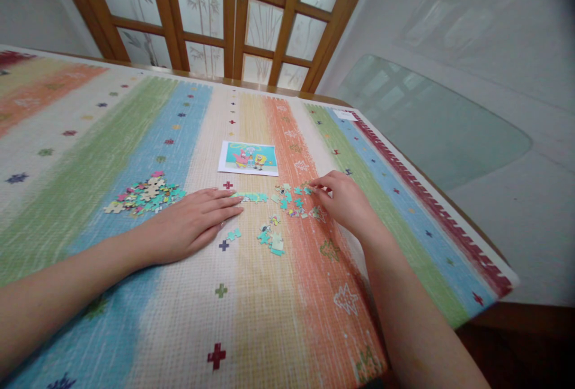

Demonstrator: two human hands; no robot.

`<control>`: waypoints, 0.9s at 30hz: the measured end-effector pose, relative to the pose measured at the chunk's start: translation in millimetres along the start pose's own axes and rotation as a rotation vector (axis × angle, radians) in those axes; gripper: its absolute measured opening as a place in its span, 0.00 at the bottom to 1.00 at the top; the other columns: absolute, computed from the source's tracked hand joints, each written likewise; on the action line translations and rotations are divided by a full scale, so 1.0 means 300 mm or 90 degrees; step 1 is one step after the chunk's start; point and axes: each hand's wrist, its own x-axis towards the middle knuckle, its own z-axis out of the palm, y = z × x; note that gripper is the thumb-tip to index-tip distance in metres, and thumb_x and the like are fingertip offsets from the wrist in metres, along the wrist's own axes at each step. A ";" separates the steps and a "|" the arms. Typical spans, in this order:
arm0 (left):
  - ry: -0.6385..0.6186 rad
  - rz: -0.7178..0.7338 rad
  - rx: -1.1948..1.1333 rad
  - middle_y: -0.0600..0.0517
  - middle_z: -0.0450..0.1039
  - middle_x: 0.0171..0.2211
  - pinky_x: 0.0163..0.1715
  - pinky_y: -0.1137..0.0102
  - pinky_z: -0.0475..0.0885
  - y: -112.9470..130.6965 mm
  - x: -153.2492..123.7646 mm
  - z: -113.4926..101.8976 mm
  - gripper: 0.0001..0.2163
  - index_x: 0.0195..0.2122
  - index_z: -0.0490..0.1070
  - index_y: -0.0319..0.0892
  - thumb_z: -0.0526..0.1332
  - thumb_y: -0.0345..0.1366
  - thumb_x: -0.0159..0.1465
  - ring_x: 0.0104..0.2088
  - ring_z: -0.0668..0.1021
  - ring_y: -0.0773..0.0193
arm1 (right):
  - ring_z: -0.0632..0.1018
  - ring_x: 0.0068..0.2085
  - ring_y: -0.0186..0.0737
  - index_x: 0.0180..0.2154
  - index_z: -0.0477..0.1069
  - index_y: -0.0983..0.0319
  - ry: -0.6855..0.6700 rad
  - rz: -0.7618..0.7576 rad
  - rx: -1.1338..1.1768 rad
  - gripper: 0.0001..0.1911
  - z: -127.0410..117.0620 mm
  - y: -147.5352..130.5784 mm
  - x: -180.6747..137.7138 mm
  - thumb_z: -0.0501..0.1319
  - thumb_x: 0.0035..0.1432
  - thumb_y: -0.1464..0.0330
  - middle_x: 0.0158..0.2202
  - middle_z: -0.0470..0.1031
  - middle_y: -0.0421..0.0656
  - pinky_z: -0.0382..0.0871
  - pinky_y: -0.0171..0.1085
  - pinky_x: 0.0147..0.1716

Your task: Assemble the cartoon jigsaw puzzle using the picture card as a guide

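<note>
My left hand [197, 221] lies flat on the tablecloth, palm down. Its fingertips rest at the left end of a joined strip of light-green and teal jigsaw pieces [255, 197]. My right hand [344, 200] has thumb and fingers pinched together at a small jigsaw piece [308, 190], partly hidden by the fingertips. Loose teal and pale pieces [286, 202] are scattered between the strip and this hand. Nearer to me sit a small cluster of pieces [272, 238] and a single teal piece [234, 234].
A heap of mixed jigsaw pieces [148, 194] lies left of my left hand. Beyond the strip is a printed cartoon picture card [251, 158]. The striped tablecloth [269, 317] covers the table, whose right edge slants past my right arm. Wooden glazed doors [233, 17] stand behind.
</note>
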 end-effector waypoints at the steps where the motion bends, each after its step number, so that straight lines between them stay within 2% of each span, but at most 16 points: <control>1: 0.001 0.000 0.001 0.53 0.63 0.67 0.68 0.57 0.57 0.000 0.000 0.000 0.22 0.68 0.60 0.48 0.49 0.35 0.74 0.68 0.63 0.58 | 0.77 0.40 0.46 0.41 0.81 0.62 0.000 -0.001 -0.001 0.13 0.000 -0.001 0.000 0.58 0.62 0.75 0.39 0.79 0.50 0.70 0.43 0.44; 27: -0.003 -0.006 -0.008 0.54 0.62 0.68 0.69 0.57 0.55 -0.001 -0.004 0.001 0.22 0.68 0.59 0.49 0.50 0.35 0.74 0.69 0.61 0.58 | 0.76 0.37 0.43 0.41 0.81 0.60 -0.020 -0.032 0.020 0.11 -0.003 -0.009 -0.002 0.59 0.64 0.71 0.37 0.77 0.49 0.69 0.42 0.41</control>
